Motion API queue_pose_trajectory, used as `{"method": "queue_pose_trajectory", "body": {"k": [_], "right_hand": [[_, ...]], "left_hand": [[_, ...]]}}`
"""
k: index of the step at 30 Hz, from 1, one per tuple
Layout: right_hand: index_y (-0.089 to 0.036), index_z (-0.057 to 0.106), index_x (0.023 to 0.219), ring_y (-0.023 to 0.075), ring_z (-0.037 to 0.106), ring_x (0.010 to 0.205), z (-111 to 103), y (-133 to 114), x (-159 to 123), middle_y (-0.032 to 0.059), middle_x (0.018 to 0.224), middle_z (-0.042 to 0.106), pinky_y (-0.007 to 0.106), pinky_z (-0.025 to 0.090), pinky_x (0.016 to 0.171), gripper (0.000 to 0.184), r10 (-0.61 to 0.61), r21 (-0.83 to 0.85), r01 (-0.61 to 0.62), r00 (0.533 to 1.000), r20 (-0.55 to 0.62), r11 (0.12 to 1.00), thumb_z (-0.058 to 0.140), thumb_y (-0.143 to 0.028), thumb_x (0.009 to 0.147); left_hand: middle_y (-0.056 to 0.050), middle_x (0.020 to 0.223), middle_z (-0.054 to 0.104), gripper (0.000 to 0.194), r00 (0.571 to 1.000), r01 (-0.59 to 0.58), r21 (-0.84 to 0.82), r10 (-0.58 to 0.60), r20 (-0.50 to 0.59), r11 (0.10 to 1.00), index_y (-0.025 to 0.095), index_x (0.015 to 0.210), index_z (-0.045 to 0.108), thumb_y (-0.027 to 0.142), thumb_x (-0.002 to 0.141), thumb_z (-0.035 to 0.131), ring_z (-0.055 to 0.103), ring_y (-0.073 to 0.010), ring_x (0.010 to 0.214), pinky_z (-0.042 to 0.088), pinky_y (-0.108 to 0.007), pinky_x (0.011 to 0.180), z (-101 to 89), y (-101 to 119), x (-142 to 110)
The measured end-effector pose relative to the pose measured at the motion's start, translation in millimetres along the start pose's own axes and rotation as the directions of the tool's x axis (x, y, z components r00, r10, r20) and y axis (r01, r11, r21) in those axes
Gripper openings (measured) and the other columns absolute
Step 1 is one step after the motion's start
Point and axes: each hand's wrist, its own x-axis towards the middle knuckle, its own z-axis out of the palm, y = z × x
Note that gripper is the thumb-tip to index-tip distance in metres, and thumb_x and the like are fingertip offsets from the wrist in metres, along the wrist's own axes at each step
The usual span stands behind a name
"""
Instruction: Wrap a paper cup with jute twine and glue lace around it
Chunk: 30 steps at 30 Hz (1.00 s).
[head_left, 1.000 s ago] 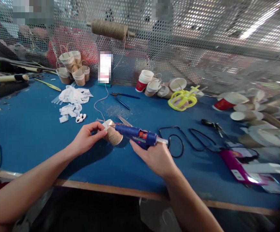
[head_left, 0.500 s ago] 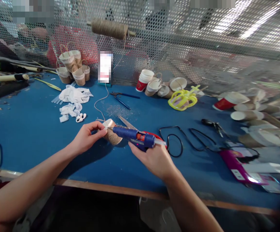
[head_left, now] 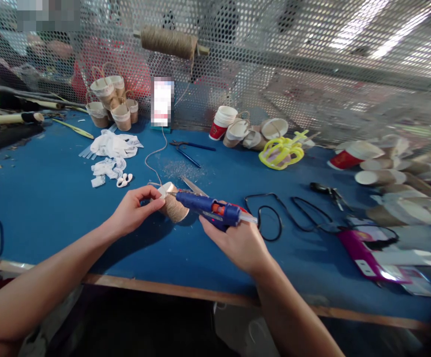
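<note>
My left hand point(head_left: 132, 212) pinches the white rim of a small paper cup point(head_left: 173, 203) that lies on its side on the blue table point(head_left: 44, 198); the cup is partly wrapped in brown twine. My right hand point(head_left: 240, 240) grips a blue hot-glue gun point(head_left: 210, 209), its nozzle resting against the cup near the rim. A thin twine strand point(head_left: 155, 157) runs from the cup up toward a twine spool point(head_left: 168, 43) mounted on the mesh wall. The gun's black cord point(head_left: 275, 218) loops to the right.
Scissors point(head_left: 195, 186) lie just behind the cup, blue pliers point(head_left: 188, 149) farther back. Twine-wrapped cups point(head_left: 111, 101) stand back left, white scraps point(head_left: 113, 151) near them. Paper cups point(head_left: 238, 130), a yellow frame point(head_left: 282, 151), black scissors point(head_left: 330, 193) and a purple packet point(head_left: 367, 253) crowd the right. The table edge point(head_left: 186, 292) is near me.
The glue gun's nozzle shifted slightly along the cup, left and then back right. My left hand and the cup stay in place.
</note>
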Motion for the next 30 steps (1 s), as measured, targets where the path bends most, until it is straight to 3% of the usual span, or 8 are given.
{"method": "queue_pose_trajectory", "body": {"k": [6,12,24,30], "right_hand": [[-0.019,0.056,0.067,0.0138,0.054,0.051,2.4,1.4,-3.1,0.0,0.059,0.059,0.027,0.045,0.05,0.01,0.025,-0.003,-0.024,0.998,0.051,1.0,0.054,-0.026,0.074],[-0.019,0.053,0.066,0.0146,0.056,0.054,2.4,3.4,-2.8,0.0004,0.061,0.059,0.028,0.047,0.054,0.009,-0.007,0.002,0.007,1.0,-0.003,1.0,0.056,-0.026,0.072],[-0.02,0.051,0.066,0.0143,0.055,0.052,-0.4,-1.9,-1.3,-0.0001,0.059,0.058,0.027,0.046,0.052,0.01,0.035,0.001,-0.035,0.998,0.05,0.999,0.054,-0.027,0.073],[-0.02,0.051,0.065,0.0142,0.054,0.052,-0.9,-1.2,-0.6,0.0001,0.06,0.058,0.027,0.045,0.052,0.01,0.033,-0.012,-0.033,0.999,0.021,0.999,0.053,-0.025,0.072]], "left_hand": [[0.001,0.066,0.058,0.012,1.0,0.011,0.01,-0.011,-0.013,1.0,0.016,0.066,0.058,0.024,0.076,0.058,0.051,-0.0109,0.064,0.04,-0.025,0.065,0.5,-0.5,1.6],[0.001,0.067,0.059,0.013,1.0,0.007,0.015,-0.007,0.001,1.0,0.016,0.068,0.057,0.025,0.076,0.058,0.052,-0.0112,0.065,0.041,-0.026,0.066,0.1,0.8,1.1],[0.0,0.068,0.059,0.013,1.0,-0.006,0.055,0.006,0.005,0.998,0.016,0.068,0.058,0.025,0.077,0.058,0.052,-0.0122,0.066,0.041,-0.027,0.067,-1.1,1.0,2.3],[0.0,0.068,0.059,0.013,1.0,-0.011,0.035,0.011,0.005,0.999,0.015,0.068,0.058,0.024,0.078,0.058,0.053,-0.0121,0.066,0.042,-0.026,0.067,-1.2,1.4,2.0]]}}
